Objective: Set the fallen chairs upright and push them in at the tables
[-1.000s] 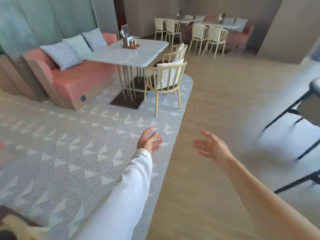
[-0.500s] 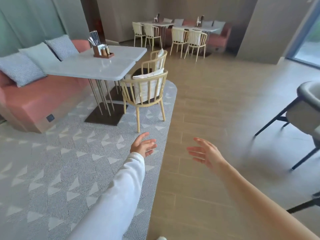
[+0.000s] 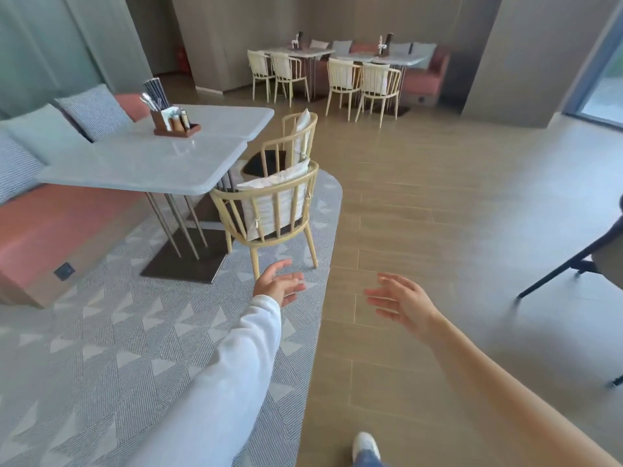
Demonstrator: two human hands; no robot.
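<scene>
A pale wooden chair (image 3: pixel 273 210) with a white cushion stands upright at the near corner of the white table (image 3: pixel 145 163), its seat partly under the top. A second matching chair (image 3: pixel 298 139) stands upright behind it at the same table. My left hand (image 3: pixel 278 284), in a white sleeve, is held out with fingers apart just below the near chair's legs, touching nothing. My right hand (image 3: pixel 401 301) is also spread and empty over the wood floor, to the right of the chair.
A pink bench (image 3: pixel 60 224) with cushions runs behind the table, which carries a cutlery caddy (image 3: pixel 172 119). A patterned grey rug (image 3: pixel 135 332) lies under them. Several chairs (image 3: pixel 357 79) stand at far tables. A dark chair (image 3: pixel 586 257) is at the right edge. My shoe (image 3: pixel 365 446) shows below.
The view has moved closer to the table and its two chairs. Both hands stay spread and empty in front of me, now nearer the front chair's legs.
</scene>
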